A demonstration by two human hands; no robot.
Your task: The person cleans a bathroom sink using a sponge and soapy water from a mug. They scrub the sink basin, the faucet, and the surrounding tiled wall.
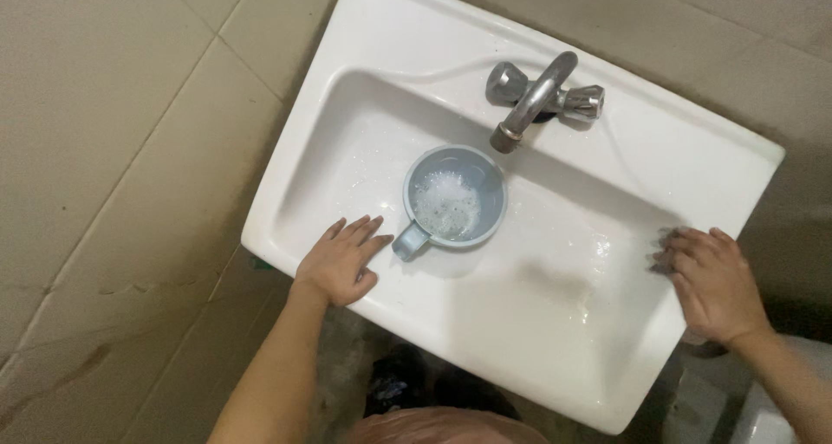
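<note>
Sitting in the white sink (407, 323) basin just below the metal tap (530, 102), the grey-blue mug (452, 203) is approx half full w/ foamy water; no stream visible from the spout. Left hand (340, 262) rests flat on the front rim beside the mug's handle, fingers loosely spread, holding nothing. Right hand (712, 279) lies flat on the right rim, fingers together, blurred. Mug not yet picked up.

A white sink (373, 28) holds a pale blue-grey mug (453, 203) with white foam inside; above it, a silver-grey tap (533, 97); around the sink, beige tiles (113, 132).
</note>
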